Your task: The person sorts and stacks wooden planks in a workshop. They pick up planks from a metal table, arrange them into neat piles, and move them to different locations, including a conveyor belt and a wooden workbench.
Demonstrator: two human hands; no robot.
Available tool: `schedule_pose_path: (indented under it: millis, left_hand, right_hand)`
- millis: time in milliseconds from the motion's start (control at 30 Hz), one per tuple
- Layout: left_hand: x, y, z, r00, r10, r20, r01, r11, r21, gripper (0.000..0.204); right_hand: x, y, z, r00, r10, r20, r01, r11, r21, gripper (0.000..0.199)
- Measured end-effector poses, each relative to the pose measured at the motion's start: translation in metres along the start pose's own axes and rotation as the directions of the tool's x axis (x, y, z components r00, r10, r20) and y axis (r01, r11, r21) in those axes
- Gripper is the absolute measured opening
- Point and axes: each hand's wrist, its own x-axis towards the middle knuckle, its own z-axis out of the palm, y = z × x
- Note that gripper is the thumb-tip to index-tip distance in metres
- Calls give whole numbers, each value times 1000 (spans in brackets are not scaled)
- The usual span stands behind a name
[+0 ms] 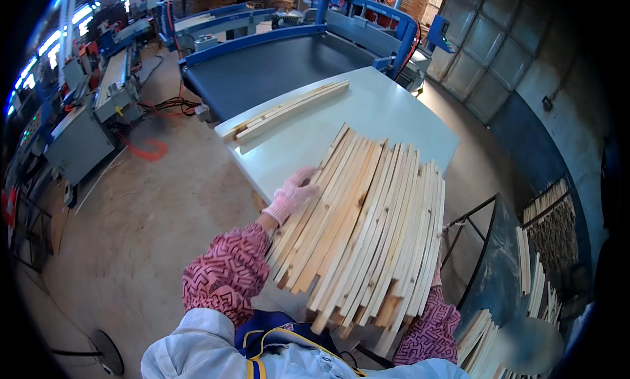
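A wide bundle of pale wooden strips point(357, 215) lies side by side in front of me, with uneven ends. Its far part is over the white tabletop point(410, 116), and its near ends stick out past the edge toward my body. My left hand point(293, 194), in a pink knitted glove, grips the left side of the bundle, fingers against the outer strip. On the opposite side my right hand point(438, 275) holds the right edge; its fingers are hidden by the wood. Two longer wooden strips point(292, 113) lie together at the table's far left.
Behind the tabletop stands a blue-framed machine with a dark conveyor belt point(275, 64). At right, a dark bench point(489, 261) carries more strips point(523, 261), near a stacked wood pile point(551, 215). Grey machinery point(82, 139) and cables point(174, 106) occupy the left floor.
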Motion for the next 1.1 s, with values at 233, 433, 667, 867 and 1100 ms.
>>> schedule_pose_path:
  millis: [233, 433, 667, 867, 1100]
  left_hand:
    - [19, 89, 20, 984, -58, 169, -130, 415, 900, 85]
    - [12, 134, 28, 971, -230, 62, 38, 409, 912, 110]
    - [0, 154, 34, 890, -401, 218, 14, 502, 865, 90]
    - [-17, 158, 29, 909, -384, 161, 44, 473, 880, 96]
    - [38, 141, -42, 972, -225, -65, 149, 379, 913, 94]
  right_hand:
    - [-11, 22, -17, 977, 206, 51, -199, 812, 548, 59]
    - [-40, 72, -66, 972, 55, -227, 23, 945, 327, 56]
    - [-42, 31, -35, 950, 166, -266, -63, 931, 359, 55]
    - [-18, 86, -64, 979, -187, -84, 201, 955, 218, 54]
    - [75, -30, 91, 998, -46, -49, 60, 944, 325, 54]
